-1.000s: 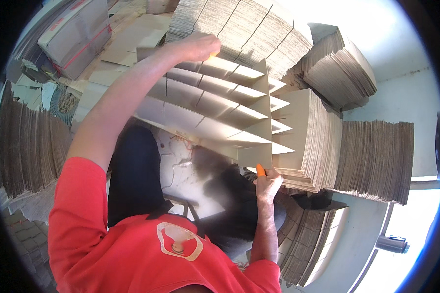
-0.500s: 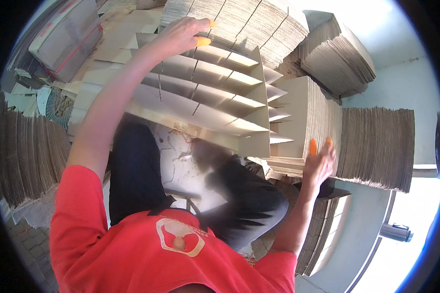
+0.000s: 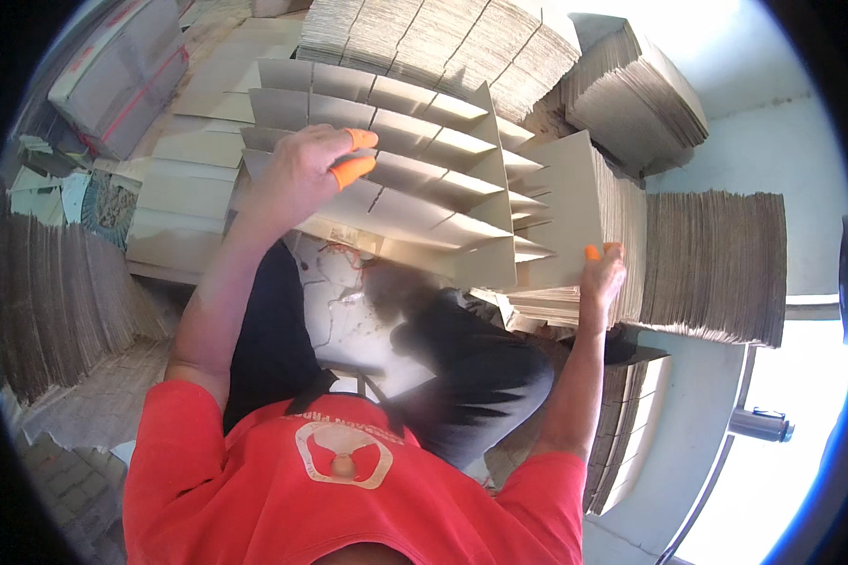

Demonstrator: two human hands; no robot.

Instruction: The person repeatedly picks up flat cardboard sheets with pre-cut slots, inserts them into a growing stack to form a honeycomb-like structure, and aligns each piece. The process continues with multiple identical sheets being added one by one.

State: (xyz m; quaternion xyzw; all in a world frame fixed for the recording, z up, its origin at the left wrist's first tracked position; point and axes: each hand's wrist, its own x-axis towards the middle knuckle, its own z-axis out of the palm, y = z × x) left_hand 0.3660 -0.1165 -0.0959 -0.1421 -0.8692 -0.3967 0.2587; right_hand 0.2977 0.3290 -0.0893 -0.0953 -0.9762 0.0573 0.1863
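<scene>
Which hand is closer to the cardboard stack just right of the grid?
The right hand: it is at the stack's near edge. The left hand is farther off, to the stack's left, by the grid.

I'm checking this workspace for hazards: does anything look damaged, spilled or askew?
Dark, jagged lines cross the pale floor visible below the cardboard divider grid; they look odd because they resemble cracks, though I can't be sure. The grid itself shows no obvious tear.

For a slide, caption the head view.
Right hand in orange fingertip covers holds a tan cardboard sheet beside slotted tan cardboard dividers.
</scene>
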